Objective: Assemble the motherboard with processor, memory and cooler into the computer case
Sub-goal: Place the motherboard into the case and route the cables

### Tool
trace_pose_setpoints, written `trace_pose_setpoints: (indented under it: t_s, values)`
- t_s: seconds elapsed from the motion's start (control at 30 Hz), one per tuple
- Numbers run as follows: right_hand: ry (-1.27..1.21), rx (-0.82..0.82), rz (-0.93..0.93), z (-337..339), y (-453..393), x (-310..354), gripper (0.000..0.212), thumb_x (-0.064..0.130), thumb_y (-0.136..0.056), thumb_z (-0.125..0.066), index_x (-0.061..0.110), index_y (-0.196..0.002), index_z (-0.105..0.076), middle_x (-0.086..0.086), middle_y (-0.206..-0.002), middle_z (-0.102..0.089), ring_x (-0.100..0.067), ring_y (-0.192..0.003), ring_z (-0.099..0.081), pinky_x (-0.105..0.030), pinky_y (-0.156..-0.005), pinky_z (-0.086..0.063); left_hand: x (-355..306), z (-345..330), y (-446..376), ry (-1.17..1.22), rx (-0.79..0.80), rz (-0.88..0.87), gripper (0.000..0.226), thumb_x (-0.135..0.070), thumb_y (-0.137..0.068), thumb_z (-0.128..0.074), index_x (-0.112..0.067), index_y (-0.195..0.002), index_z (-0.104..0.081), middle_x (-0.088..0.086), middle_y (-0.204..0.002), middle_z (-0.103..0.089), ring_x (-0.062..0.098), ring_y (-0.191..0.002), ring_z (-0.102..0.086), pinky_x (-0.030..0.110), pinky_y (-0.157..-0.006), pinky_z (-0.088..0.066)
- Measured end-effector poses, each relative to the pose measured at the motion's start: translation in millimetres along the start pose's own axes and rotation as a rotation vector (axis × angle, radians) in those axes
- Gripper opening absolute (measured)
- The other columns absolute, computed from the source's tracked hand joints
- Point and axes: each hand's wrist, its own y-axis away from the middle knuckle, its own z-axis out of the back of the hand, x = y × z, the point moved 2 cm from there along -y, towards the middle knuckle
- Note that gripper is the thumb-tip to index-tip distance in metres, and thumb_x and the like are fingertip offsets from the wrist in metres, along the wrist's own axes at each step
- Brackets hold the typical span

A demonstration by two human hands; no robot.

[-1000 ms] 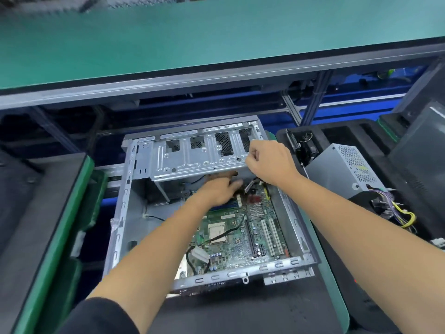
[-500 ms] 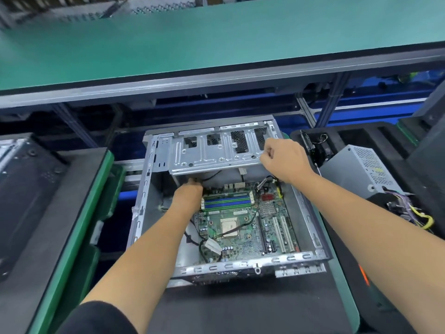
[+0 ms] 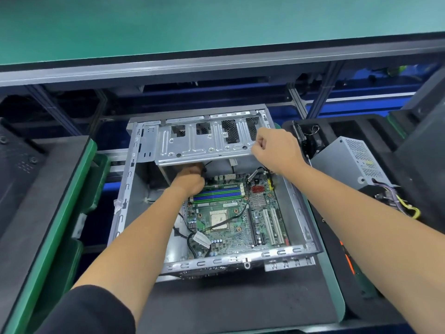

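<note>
An open metal computer case (image 3: 125,201) lies on a black mat. The green motherboard (image 3: 231,227) sits inside it, with the processor (image 3: 218,219) in its socket and blue memory slots (image 3: 216,195) above. A black cable crosses the processor. My right hand (image 3: 274,148) grips the right end of the metal drive bay bracket (image 3: 199,145) at the case's far side. My left hand (image 3: 190,180) reaches under that bracket at the board's far left corner; its fingers are hidden beneath the metal. No cooler is on the board.
A grey power supply (image 3: 349,160) with coloured cables (image 3: 404,206) rests in a black foam tray on the right, beside a small fan (image 3: 303,136). Green bins (image 3: 72,189) stand to the left. A green shelf (image 3: 216,25) overhangs the far side.
My left hand slid left and further under the bracket, uncovering the memory slots. My right hand stayed on the bracket's right end.
</note>
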Motion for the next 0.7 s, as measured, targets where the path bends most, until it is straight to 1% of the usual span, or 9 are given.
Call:
trace_pose_setpoints:
  t_s: [0.07,0.17,0.27,0.37,0.43,0.5,0.57,0.63,0.7]
  values:
    - [0.010,0.001,0.003,0,0,0,0.013,0.018,-0.084,-0.052,0.010,-0.075,-0.056,-0.004,-0.063,-0.060,-0.023,-0.061,-0.054,-0.030,-0.057,-0.045,0,-4,-2,0.011,0.012,0.018,0.018,-0.014,-0.093,-0.043,-0.006,-0.099,-0.058,0.013,-0.092,-0.061,0.029,-0.074,-0.056,0.026,-0.061,-0.041]
    - [0.002,-0.011,0.008,1,0,-1,0.014,0.018,-0.084,-0.052,0.009,-0.075,-0.056,-0.005,-0.063,-0.060,-0.025,-0.063,-0.056,-0.033,-0.060,-0.049,0,1,-3,0.062,-0.012,0.088,0.009,-0.008,-0.088,-0.047,-0.011,-0.082,-0.053,0.007,-0.080,-0.056,0.022,-0.065,-0.054,0.025,-0.051,-0.037]
    - [0.003,-0.013,0.009,1,1,0,0.014,0.017,-0.084,-0.052,0.008,-0.075,-0.057,-0.005,-0.063,-0.061,-0.026,-0.064,-0.058,-0.035,-0.063,-0.051,-2,3,-6,0.038,0.005,0.112,0.007,-0.002,-0.085,-0.050,-0.006,-0.089,-0.054,0.013,-0.090,-0.061,0.027,-0.074,-0.057,0.028,-0.059,-0.044]
    - [0.000,-0.005,0.001,2,1,1,0.013,0.017,-0.084,-0.053,0.009,-0.075,-0.056,-0.006,-0.064,-0.061,-0.026,-0.066,-0.058,-0.035,-0.064,-0.050,-5,3,-6,-0.020,-0.035,0.093,0.020,-0.004,-0.087,-0.055,-0.009,-0.104,-0.062,0.015,-0.105,-0.064,0.030,-0.090,-0.060,0.032,-0.076,-0.052]
    - [0.002,-0.003,0.000,2,1,1,0.013,0.018,-0.084,-0.053,0.009,-0.075,-0.056,-0.006,-0.064,-0.062,-0.026,-0.066,-0.058,-0.035,-0.063,-0.050,-5,3,-7,0.006,-0.105,0.048,0.026,-0.007,-0.090,-0.053,-0.011,-0.114,-0.061,0.014,-0.111,-0.062,0.032,-0.098,-0.059,0.033,-0.082,-0.051]
    - [0.003,-0.007,0.003,2,1,0,0.013,0.018,-0.084,-0.053,0.009,-0.075,-0.056,-0.006,-0.063,-0.061,-0.026,-0.065,-0.058,-0.034,-0.062,-0.049,-6,5,-7,0.093,-0.105,0.061,0.027,-0.016,-0.094,-0.051,-0.008,-0.119,-0.058,0.014,-0.115,-0.061,0.032,-0.103,-0.058,0.037,-0.089,-0.050]
    - [0.006,-0.009,0.006,1,1,0,0.013,0.018,-0.084,-0.053,0.009,-0.075,-0.057,-0.006,-0.063,-0.061,-0.025,-0.065,-0.058,-0.034,-0.062,-0.049,-6,6,-7,0.220,-0.011,0.085,0.031,-0.023,-0.095,-0.052,-0.007,-0.120,-0.059,0.012,-0.116,-0.063,0.029,-0.104,-0.058,0.037,-0.093,-0.048]
    - [0.006,-0.009,0.007,0,1,0,0.013,0.018,-0.084,-0.053,0.009,-0.076,-0.057,-0.006,-0.063,-0.061,-0.025,-0.065,-0.058,-0.033,-0.061,-0.049,-11,8,2,0.501,0.144,0.065,0.029,-0.024,-0.092,-0.058,-0.006,-0.114,-0.063,0.008,-0.099,-0.067,0.021,-0.083,-0.059,0.030,-0.078,-0.050]
    - [0.007,-0.012,0.007,0,1,-1,0.013,0.018,-0.084,-0.054,0.009,-0.076,-0.057,-0.006,-0.063,-0.061,-0.025,-0.064,-0.057,-0.031,-0.059,-0.046,-21,10,16,0.857,0.375,-0.037,0.021,-0.014,-0.093,-0.057,-0.005,-0.110,-0.066,0.003,-0.086,-0.068,0.011,-0.065,-0.054,0.021,-0.063,-0.048]
